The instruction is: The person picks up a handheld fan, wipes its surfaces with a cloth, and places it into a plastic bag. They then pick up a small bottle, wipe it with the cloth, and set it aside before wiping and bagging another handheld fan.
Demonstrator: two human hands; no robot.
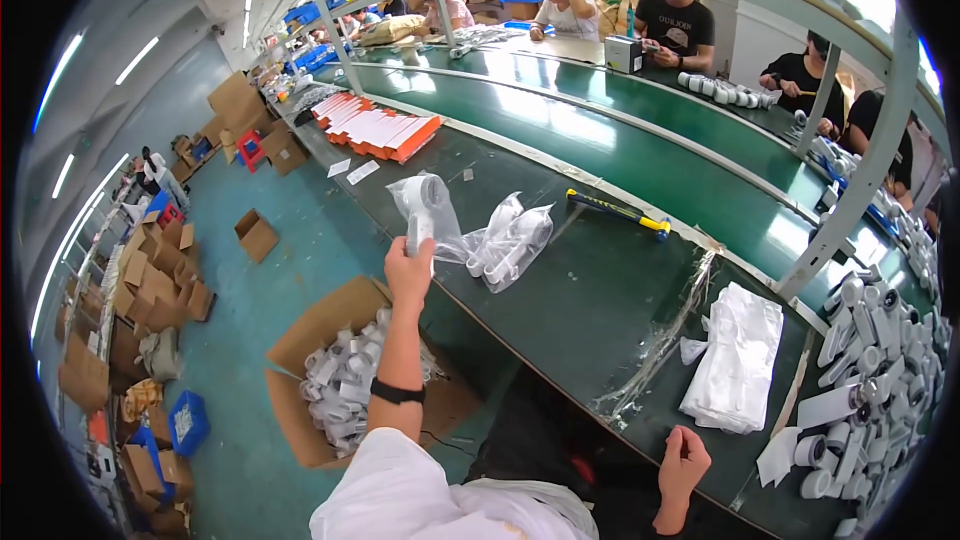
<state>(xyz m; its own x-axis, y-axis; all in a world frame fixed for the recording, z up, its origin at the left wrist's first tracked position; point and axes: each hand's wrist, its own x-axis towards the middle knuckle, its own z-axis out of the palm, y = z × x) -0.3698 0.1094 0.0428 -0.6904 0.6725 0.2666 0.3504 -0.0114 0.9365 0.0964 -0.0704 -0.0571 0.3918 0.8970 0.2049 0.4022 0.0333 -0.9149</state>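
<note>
Left grip: The left hand (pixel 408 268) closes around the lower end of a bagged white device (pixel 428 202), fingers and thumb covering that part.
Hard to make out: Creased, glossy clear plastic blurs the device's finer detail; its lower end disappears into the hand.
Device's look: White and smooth, with a broad rounded head above a narrower stem, the loose bag flaring to one side.
Device's place: Raised upright near the edge of the dark counter (pixel 565 330), just beside two bagged pieces (pixel 510 245) lying there, their outlines softened by plastic.
Right grip: The right hand (pixel 684 462) curls its fingers at the counter's near edge, close to a stack of white plastic bags (pixel 738 360); whether anything sits inside the curl cannot be told.
Cut off: At far right, a heap of white and grey devices (pixel 865 370) runs into the dark lens rim.
Partly hidden: Below the left arm, an open cardboard box (pixel 288 422) brims with white pieces (pixel 340 385), some covered by the forearm.
Beyond: A yellow-and-black tool (pixel 620 215) lies near the counter's far edge.
</note>
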